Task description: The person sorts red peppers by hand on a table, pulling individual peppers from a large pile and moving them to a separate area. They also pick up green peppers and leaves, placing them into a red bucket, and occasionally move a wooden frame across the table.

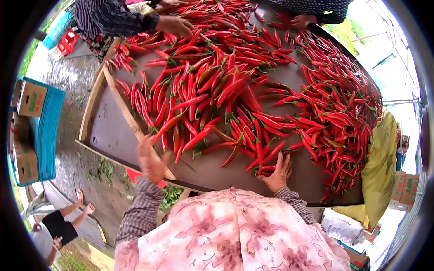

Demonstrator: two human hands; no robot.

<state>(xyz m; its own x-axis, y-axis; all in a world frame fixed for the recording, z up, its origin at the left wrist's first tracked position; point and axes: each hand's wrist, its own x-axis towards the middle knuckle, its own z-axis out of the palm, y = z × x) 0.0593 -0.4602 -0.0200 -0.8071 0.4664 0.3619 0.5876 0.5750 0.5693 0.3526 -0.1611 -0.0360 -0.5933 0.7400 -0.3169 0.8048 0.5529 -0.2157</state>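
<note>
My left hand [152, 159] is raised beside a wooden strip [122, 110] on the table, slightly blurred, with thumb and fingers apart and nothing visible in it. My right hand [277, 175] rests at the near edge of the table, fingers spread, its thumb and fingertips against a few red chili peppers [266, 170]. Ahead of both hands lies a loose heap of red chili peppers [199, 86], many with green stems and some partly dark. A denser pile of chili peppers [339, 117] covers the right side of the brown tabletop [203, 174].
Across the table, one person's hand [175, 25] reaches over the peppers at left; another person's hand [304, 21] is at right. Cartons [32, 97] stand in a blue crate [50, 131] at left. A yellow sack [379, 162] hangs at the right edge. Someone sits lower left.
</note>
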